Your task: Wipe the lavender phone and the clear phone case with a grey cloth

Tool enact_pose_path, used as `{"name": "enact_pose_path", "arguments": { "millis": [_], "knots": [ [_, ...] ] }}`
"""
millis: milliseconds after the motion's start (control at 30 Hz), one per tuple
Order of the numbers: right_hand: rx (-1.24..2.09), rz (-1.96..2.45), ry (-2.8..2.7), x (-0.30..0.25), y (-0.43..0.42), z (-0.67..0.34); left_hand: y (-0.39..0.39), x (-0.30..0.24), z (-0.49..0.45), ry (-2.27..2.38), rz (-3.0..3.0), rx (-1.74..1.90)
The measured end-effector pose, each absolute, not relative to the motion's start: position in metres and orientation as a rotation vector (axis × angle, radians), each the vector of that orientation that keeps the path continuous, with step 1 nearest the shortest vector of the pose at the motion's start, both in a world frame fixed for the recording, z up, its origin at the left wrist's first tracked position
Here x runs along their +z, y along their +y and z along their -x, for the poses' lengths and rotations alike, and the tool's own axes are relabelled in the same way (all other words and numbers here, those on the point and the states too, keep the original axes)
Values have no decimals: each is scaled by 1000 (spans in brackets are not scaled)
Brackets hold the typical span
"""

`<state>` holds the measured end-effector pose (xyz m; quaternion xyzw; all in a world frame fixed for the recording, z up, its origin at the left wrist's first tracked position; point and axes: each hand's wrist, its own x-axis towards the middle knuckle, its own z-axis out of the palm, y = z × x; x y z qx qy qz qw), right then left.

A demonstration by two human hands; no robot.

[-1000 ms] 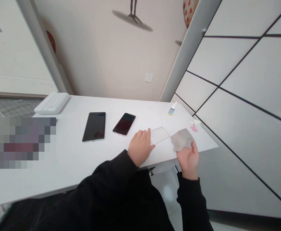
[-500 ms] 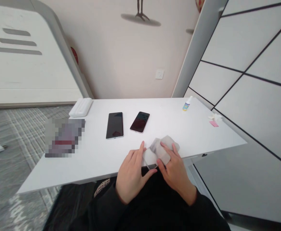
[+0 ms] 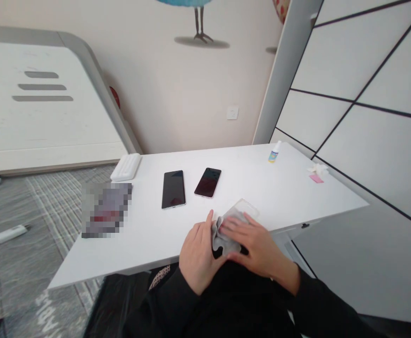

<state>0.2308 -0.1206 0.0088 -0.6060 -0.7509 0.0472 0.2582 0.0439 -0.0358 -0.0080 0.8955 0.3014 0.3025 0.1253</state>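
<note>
Near the front edge of the table, my left hand (image 3: 198, 253) grips a clear phone case (image 3: 250, 207) by its near left side. The far end of the case sticks out beyond my right hand, and much of the rest is covered. My right hand (image 3: 256, 244) presses a crumpled grey cloth (image 3: 222, 240) onto the case, fingers laid over the fabric. Just beyond my hands lie a smaller dark-screened phone (image 3: 208, 182) and, left of it, a larger one (image 3: 173, 189), both face up.
A white table (image 3: 142, 239) spans the view. At its back left lies a white case (image 3: 126, 167), with a blurred-out item (image 3: 108, 211) nearer me. A small dropper bottle (image 3: 274, 152) stands at the back right. Crumpled white tissue (image 3: 318, 169) and a pink slip (image 3: 316, 178) lie farther right.
My right hand has swung left across the case, and the cloth is now bunched toward my left hand, baring the case's far end. The view has shifted slightly left and up.
</note>
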Motion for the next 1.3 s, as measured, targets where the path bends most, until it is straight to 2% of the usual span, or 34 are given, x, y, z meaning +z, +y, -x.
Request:
{"name": "enact_pose_path", "arguments": {
  "millis": [133,233,400,533,600,767,933,1100,1233,1300],
  "knots": [
    [-52,1825,-1954,14,-119,-235,-36,-9,-44,877,-2589,902],
    [81,1642,-2112,14,-117,-234,-35,-8,-44,875,-2573,891],
    [35,1830,-1897,16,-114,-232,-34,-7,-44,885,-2604,883],
    [201,1524,-2071,16,-120,-226,-36,-6,-43,915,-2593,871],
    [247,1518,-2047,19,-122,-238,-38,-5,-43,913,-2596,876],
    [14,1731,-1890,24,-120,-260,-38,-4,-44,912,-2640,844],
    [132,1495,-2145,14,-117,-230,-37,-6,-44,891,-2602,810],
    [-47,1699,-1968,15,-113,-243,-38,-7,-44,927,-2615,832],
    [73,1453,-2207,15,-117,-249,-39,-7,-45,945,-2599,812],
    [30,1521,-2163,16,-119,-252,-38,-7,-46,954,-2618,829]
  ]
}}
